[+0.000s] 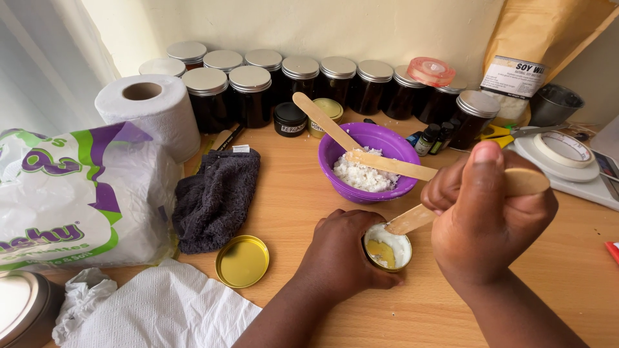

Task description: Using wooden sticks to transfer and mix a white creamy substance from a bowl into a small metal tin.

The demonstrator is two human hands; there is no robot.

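Small tin being scraped with a wooden stick, near the table's front edge

The tin (pixel 387 250) is gripped by the left hand (pixel 342 254) and has white stuff round the inside with yellow at the bottom; a stick (pixel 412 219) is pinched in the closed right hand (pixel 487 216), its tip dipped in. Just behind, a purple bowl (pixel 369 161) is loaded with white flakes and two more sticks. A gold lid (pixel 242 261) is parked to the left, dark jars (pixel 303 80) lined up at the far wall.
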